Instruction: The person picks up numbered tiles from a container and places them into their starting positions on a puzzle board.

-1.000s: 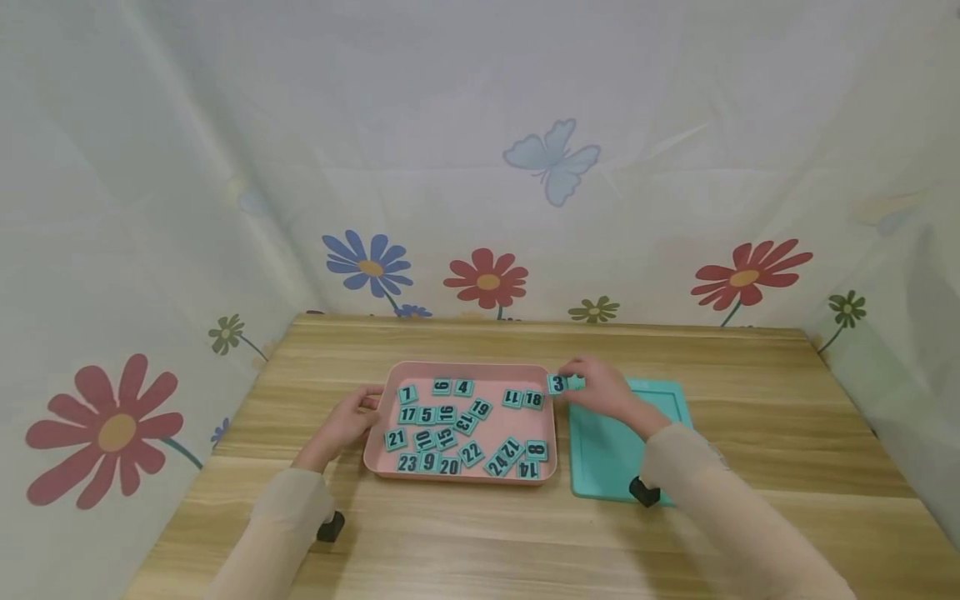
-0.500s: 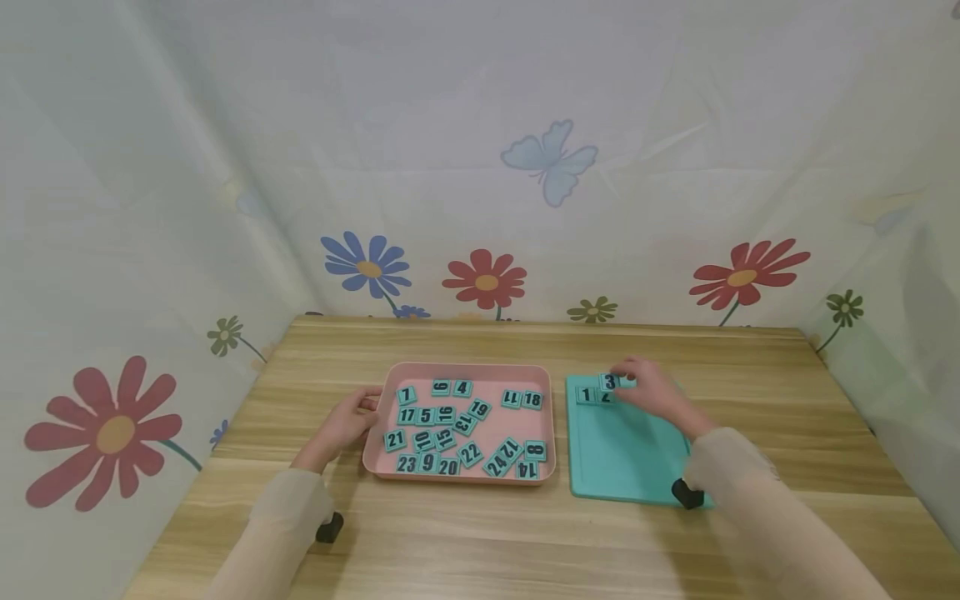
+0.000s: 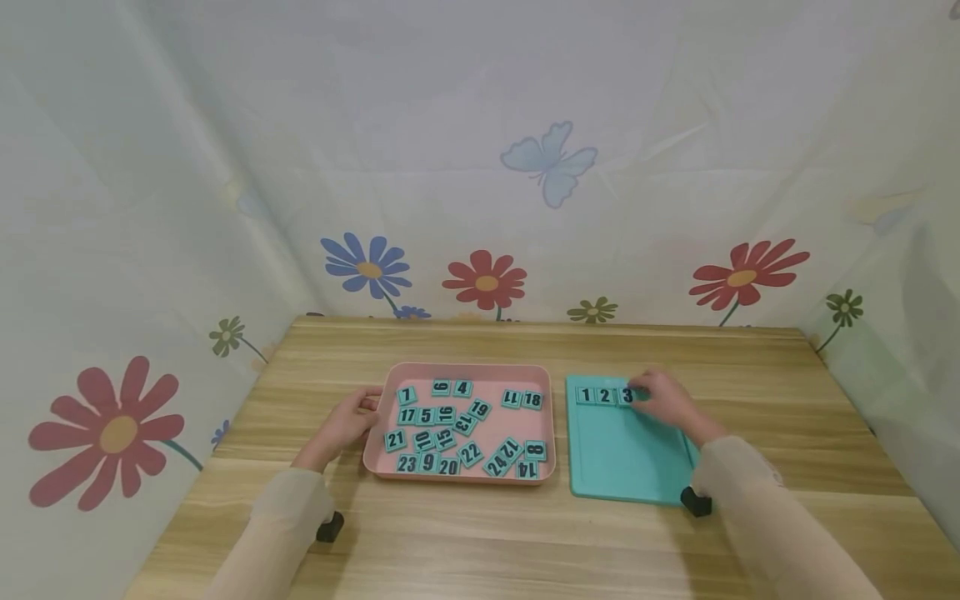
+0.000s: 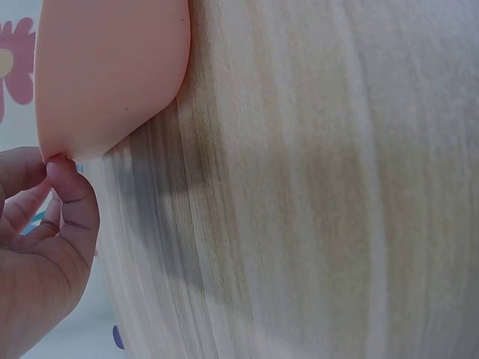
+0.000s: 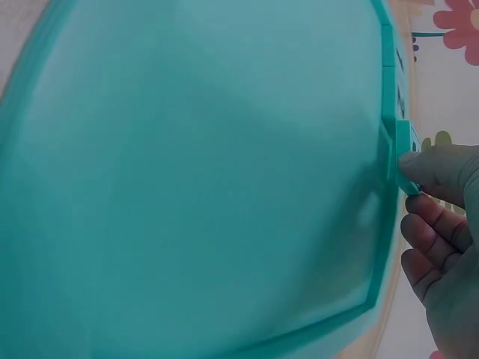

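My right hand [image 3: 666, 398] pinches the number 3 tile [image 3: 627, 397] between thumb and fingers, over the top row of the teal tray [image 3: 630, 458]. Just left of it in that row lie the number 1 tile [image 3: 586, 396] and the number 2 tile [image 3: 605, 396]. In the right wrist view, the held tile [image 5: 405, 153] sits slightly raised at the tray's edge. My left hand [image 3: 351, 423] pinches the left rim of the pink tray [image 3: 487, 383]; the left wrist view shows thumb and finger on its rim [image 4: 112, 75].
Several teal number tiles, such as the number 22 tile [image 3: 471, 453], lie scattered at various angles inside the pink tray. Both trays stand side by side on a wooden table [image 3: 480, 542]. A flower-printed curtain [image 3: 420, 167] closes off the back and sides.
My right hand has carried the number 3 tile rightward from the pink tray's right edge, then lowered it beside the number 2 tile. My left hand has stayed at the rim.
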### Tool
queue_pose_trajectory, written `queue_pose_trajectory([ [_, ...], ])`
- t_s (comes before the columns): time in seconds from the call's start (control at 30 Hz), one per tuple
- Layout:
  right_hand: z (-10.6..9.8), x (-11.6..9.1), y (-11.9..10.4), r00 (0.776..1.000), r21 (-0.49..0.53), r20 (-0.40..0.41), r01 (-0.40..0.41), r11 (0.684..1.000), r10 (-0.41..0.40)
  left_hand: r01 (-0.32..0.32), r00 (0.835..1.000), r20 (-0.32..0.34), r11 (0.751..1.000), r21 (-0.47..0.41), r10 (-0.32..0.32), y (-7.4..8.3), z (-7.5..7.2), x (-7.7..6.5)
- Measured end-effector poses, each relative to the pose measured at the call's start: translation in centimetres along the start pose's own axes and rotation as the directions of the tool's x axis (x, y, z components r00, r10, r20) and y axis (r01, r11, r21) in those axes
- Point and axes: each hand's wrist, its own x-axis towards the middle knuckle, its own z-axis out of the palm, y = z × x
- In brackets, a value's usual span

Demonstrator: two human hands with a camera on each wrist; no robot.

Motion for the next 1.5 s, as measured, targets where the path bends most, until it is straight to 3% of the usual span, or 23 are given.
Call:
queue_pose_trajectory([
  [0.4,1.4,0.2,0.7,0.998,-0.012,-0.050,0.039,0.999,-0.040,0.001,1.000,0.003,1.000,0.003,-0.001,-0.1,0.1,0.0],
  [0.67,1.3,0.1,0.1,0.998,-0.025,-0.068,0.016,1.000,-0.018,-0.009,1.000,0.005,1.000,0.000,0.009,-0.2,0.1,0.0],
  [0.8,0.8,0.3,-1.2,0.997,0.001,-0.070,0.030,1.000,-0.029,-0.010,1.000,0.009,1.000,0.003,0.010,-0.2,0.1,-0.1],
  [1.03,0.4,0.9,-3.9,0.986,0.046,-0.087,0.148,0.988,-0.144,-0.002,1.000,0.004,1.000,0.001,0.002,-0.2,0.0,-0.1],
  [1.5,1.6,1.8,-8.8,0.978,0.109,-0.044,0.208,0.972,-0.204,0.001,1.000,0.007,1.000,-0.009,-0.001,-0.1,0.1,-0.2],
])
